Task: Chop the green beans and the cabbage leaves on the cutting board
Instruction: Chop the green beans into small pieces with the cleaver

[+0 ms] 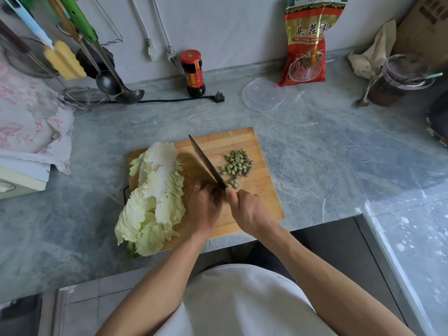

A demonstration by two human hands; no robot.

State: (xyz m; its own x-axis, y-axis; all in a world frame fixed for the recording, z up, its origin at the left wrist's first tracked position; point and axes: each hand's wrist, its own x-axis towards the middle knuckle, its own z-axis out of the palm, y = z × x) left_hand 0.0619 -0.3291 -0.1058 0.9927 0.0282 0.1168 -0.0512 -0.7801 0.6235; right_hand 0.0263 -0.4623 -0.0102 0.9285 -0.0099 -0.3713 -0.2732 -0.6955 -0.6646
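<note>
A wooden cutting board (264, 200) lies on the grey counter. Pale napa cabbage leaves (155, 197) lie stacked lengthwise on its left side and hang over the near edge. A small heap of chopped green bean pieces (236, 166) sits on the board's right half. My right hand (247, 209) grips the handle of a cleaver (206, 161), whose blade runs diagonally away from me between the cabbage and the bean pieces. My left hand (202, 207) rests on the board just left of the blade, its fingers curled down. Whatever lies under those fingers is hidden.
A dark sauce bottle (193, 73), a black plug and cable (218, 98) and a clear plastic lid (264, 93) lie behind the board. A red food packet (306, 44) leans on the wall. Ladles and a strainer (84, 95) hang at far left; a jar (397, 81) stands far right.
</note>
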